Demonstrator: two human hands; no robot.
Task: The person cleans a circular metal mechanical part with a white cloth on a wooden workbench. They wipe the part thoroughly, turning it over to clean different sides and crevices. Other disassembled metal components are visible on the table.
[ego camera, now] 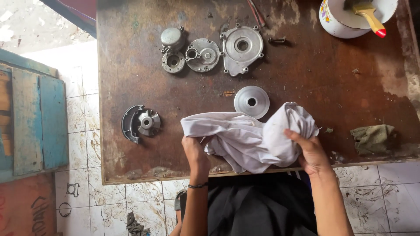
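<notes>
Gripping a crumpled white cloth (251,137) at the near bench (131,65) edge, left hand (195,153) and right hand (309,150) fingers closed; dragging cloth could knock the round silver pulley disc (251,102) just beyond.

Two bare forearms come up from the bottom edge, no sleeves in sight. A thin dark band circles the wrist just below the left hand (195,153). The wrist below the right hand (311,150) carries nothing. Between and beneath the arms, dark black clothing covers the lap.
</notes>
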